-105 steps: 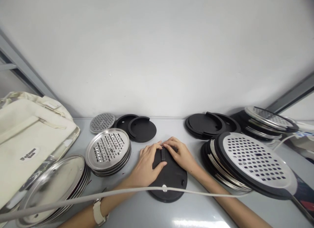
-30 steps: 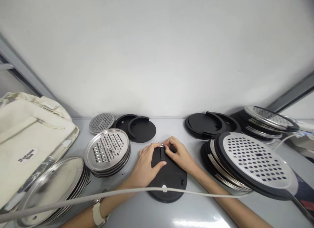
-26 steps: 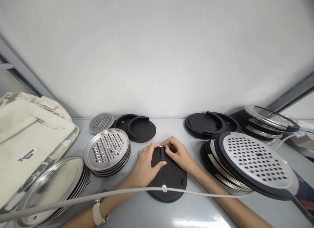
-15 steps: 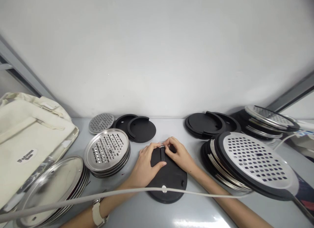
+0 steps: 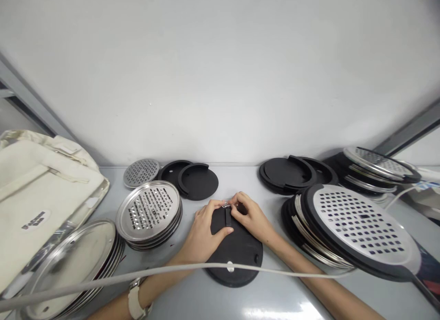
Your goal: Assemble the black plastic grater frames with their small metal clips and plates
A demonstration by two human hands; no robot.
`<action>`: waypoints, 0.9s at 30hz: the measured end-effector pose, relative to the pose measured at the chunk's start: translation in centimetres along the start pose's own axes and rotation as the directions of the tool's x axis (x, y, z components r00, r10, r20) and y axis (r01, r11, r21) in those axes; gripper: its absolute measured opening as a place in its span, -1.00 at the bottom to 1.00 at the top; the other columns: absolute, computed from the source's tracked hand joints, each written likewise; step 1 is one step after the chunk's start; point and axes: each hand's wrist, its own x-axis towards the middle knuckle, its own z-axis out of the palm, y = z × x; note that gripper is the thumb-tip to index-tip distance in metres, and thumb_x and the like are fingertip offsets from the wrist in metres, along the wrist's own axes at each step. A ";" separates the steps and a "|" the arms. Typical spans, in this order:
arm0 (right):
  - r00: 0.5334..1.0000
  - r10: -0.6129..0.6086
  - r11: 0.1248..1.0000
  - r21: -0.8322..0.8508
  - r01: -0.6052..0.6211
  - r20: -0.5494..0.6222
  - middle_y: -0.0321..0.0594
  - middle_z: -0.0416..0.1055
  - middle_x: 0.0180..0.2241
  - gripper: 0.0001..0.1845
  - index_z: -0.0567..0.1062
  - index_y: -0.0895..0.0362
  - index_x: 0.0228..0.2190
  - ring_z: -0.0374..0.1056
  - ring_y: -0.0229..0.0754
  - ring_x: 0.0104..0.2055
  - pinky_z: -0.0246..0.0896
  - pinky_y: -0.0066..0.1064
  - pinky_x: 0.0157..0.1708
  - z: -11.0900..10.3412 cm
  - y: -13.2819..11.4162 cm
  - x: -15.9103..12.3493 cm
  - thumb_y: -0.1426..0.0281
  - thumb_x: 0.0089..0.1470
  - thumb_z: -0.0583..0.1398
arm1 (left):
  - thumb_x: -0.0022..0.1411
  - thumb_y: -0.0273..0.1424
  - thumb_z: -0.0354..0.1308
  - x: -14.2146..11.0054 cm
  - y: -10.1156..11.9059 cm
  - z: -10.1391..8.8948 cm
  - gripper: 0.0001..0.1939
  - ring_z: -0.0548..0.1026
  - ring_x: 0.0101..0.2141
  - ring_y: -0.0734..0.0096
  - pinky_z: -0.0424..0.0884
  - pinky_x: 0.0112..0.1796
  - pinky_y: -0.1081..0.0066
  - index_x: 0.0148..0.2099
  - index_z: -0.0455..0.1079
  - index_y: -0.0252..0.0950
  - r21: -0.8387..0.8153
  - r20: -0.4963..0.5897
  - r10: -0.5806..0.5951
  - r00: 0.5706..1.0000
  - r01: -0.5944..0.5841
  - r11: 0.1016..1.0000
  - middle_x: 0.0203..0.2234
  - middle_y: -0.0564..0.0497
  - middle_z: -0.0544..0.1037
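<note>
Crossing closest to you, a pale cable (image 5: 192, 266) passes over both your forearms and the lower part of the black disc (image 5: 240, 246), which lies on the grey table (image 5: 199, 304). Your left hand (image 5: 201, 233) spreads thumb and forefinger apart around the black tab (image 5: 228, 217) on the disc, the thumb touching near its lower end. Your right hand (image 5: 250, 217) pinches what looks like a small wire piece (image 5: 226, 205) at the disc's far edge. Farther out, metal grater plates (image 5: 149, 211) sit stacked to your left, a black-rimmed grater (image 5: 364, 223) to your right. Beyond, round black trays (image 5: 201, 182) lie near the white wall (image 5: 220, 81).
</note>
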 end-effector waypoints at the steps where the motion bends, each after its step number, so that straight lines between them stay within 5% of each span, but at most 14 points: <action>1: 1.000 0.001 1.000 0.000 -0.001 0.000 -0.30 0.27 -0.39 -0.91 0.32 0.10 -0.41 0.22 -0.24 -0.33 0.13 -0.40 -0.30 0.0 0.0 0.0 0.51 0.03 0.06 | 0.08 -0.37 0.21 0.0 0.0 0.0 -0.57 0.31 0.02 0.20 0.20 0.04 0.17 0.01 0.21 -0.14 -0.002 -0.001 -0.002 1.000 0.002 1.000 -0.04 0.00 0.39; 27: 1.000 -0.022 1.000 -0.019 0.022 -0.007 -0.29 0.28 -0.40 -0.90 0.31 0.09 -0.45 0.23 -0.21 -0.29 0.13 -0.37 -0.26 -0.1 -0.4 0.0 0.53 0.02 0.06 | 0.05 -0.40 0.23 0.1 -0.2 0.3 -0.54 0.31 0.03 0.20 0.20 0.05 0.16 0.01 0.21 -0.15 -0.004 -0.026 -0.007 1.000 0.007 1.000 -0.04 0.00 0.40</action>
